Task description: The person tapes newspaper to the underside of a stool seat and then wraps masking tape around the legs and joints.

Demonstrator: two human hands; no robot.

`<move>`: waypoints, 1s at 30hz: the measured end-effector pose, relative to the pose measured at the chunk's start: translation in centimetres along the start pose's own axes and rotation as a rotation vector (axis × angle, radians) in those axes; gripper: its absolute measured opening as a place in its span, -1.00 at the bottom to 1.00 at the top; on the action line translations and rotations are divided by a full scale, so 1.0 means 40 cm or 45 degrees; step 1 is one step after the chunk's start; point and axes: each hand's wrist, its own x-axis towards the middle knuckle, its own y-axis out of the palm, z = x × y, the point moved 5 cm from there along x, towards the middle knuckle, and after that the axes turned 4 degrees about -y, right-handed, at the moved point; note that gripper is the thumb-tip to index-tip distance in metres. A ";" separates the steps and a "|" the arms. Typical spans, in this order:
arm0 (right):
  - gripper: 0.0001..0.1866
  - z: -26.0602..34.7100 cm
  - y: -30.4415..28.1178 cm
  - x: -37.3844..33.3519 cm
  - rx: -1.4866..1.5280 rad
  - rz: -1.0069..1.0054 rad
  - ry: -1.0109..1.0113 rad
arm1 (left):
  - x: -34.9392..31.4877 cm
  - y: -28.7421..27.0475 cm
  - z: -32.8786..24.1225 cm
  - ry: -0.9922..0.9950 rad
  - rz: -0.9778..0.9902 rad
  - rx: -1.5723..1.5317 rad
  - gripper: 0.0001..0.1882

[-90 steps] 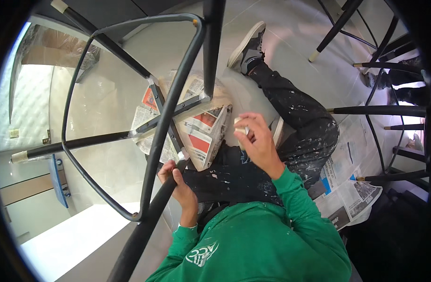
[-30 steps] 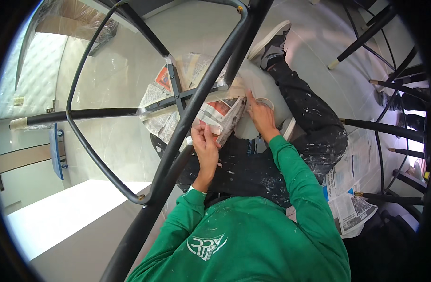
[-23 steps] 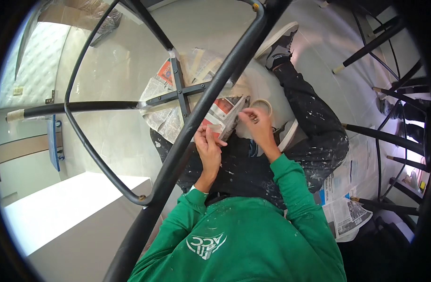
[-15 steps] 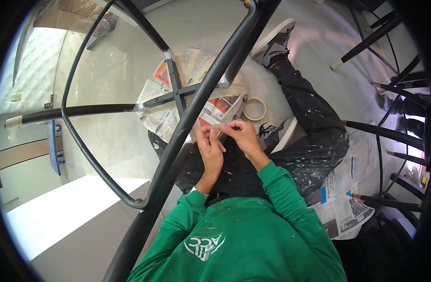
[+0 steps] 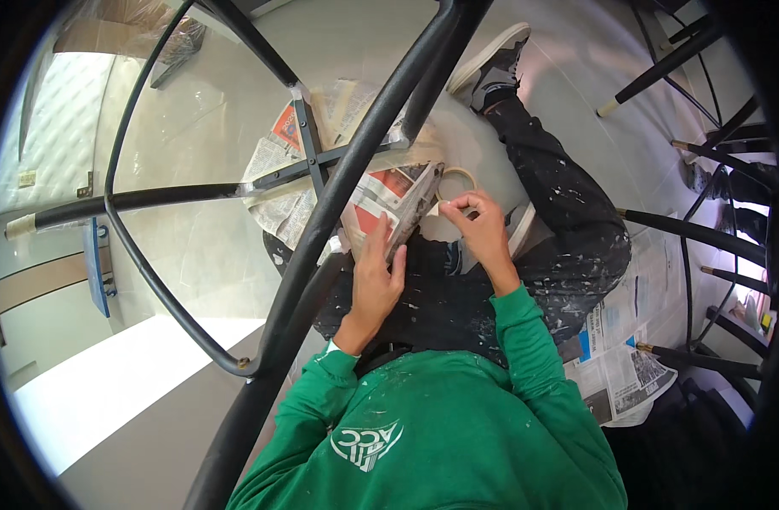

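Note:
An upturned stool has its round seat wrapped in newspaper (image 5: 280, 197), and a black metal cross-brace (image 5: 313, 159) lies over it. Its black legs and ring (image 5: 117, 223) rise toward me, one leg (image 5: 321, 229) crossing the view in front of the seat. My left hand (image 5: 374, 280) rests its outstretched fingers on the newspaper at the seat's near edge. Right of the seat, my right hand (image 5: 484, 234) pinches a small pale strip (image 5: 432, 210), which looks like masking tape. Just beyond those fingers lies a roll of masking tape (image 5: 466, 173), partly hidden by the hand.
My paint-spotted legs (image 5: 568, 195) fold around the seat's right side. Newspaper sheets (image 5: 623, 374) lie on the floor at right, under more black stool legs (image 5: 695, 238). A white box-like surface (image 5: 126, 382) stands at lower left. Plastic-wrapped cardboard (image 5: 117, 30) is at the far left.
My hands were together at the seat's near edge and are now apart. The right has moved right with the strip; the left has straightened its fingers onto the newspaper.

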 end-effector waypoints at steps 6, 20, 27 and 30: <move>-0.68 -0.032 0.103 -0.007 0.080 0.150 0.026 | -0.004 0.039 0.064 0.100 0.222 0.310 -0.51; -0.61 -0.074 0.189 -0.010 -0.374 -0.022 -0.075 | -0.012 0.055 0.080 0.153 0.182 0.269 -0.55; -0.60 -0.077 0.186 -0.007 -0.442 -0.075 -0.185 | -0.005 0.042 0.067 0.138 0.148 0.271 -0.41; -0.59 -0.074 0.182 -0.007 -0.448 -0.072 -0.203 | -0.003 0.045 0.072 0.192 0.198 0.372 -0.39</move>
